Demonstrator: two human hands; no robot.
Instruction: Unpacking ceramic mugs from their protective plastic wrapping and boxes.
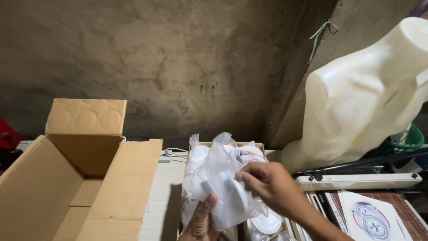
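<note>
Now both hands (240, 196) closed around a clear bag (220, 178) of white discs, above its carton (261, 146).

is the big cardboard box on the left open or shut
Open. The cardboard box has its flaps folded out and its back flap standing up, so the bare inside shows. Its bottom is partly out of frame.

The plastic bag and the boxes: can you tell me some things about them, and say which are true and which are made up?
1. Both hands hold the plastic bag. True: the left hand is under it, the right hand on its side.
2. The big box is shut. False: its flaps stand open.
3. The bag holds white round pieces. True.
4. The mannequin is to the left. False: it is on the right.
5. The big box is full. False: its inside looks bare.
</note>
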